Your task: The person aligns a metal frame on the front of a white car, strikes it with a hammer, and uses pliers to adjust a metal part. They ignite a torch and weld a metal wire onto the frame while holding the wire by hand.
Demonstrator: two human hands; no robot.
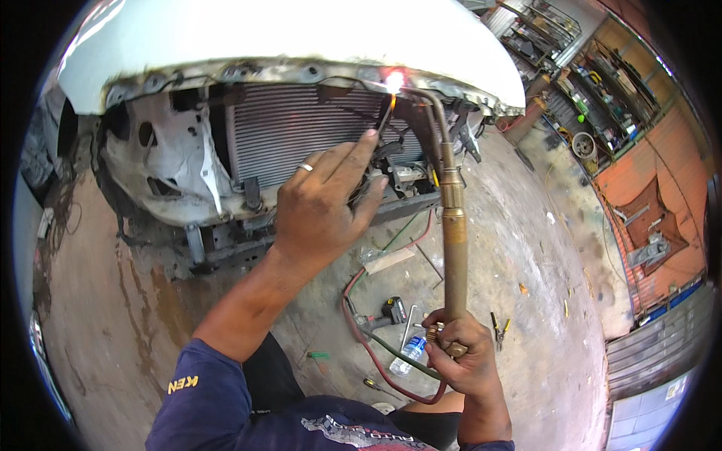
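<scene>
My right hand [470, 353] is wrapped round the valve end of a brass gas torch [455, 255], held upright. The torch's bent tip reaches the lower edge of a white car hood [301, 34], where a bright glow [394, 81] shows. My left hand [320, 195], with a ring on one finger, is raised in front of the car's open front. At its fingertips is a thin rod [386, 116], whose upper end glows orange at the hood edge. The hand hides the rod's lower part.
Behind my hands is a finned radiator [282, 124] in the exposed car front. Red and green hoses [350, 316] loop from the torch across the concrete floor. A cordless power tool [387, 312], a water bottle [408, 356], pliers [499, 329] and a screwdriver [380, 387] lie below. Cluttered shelves [594, 98] stand at right.
</scene>
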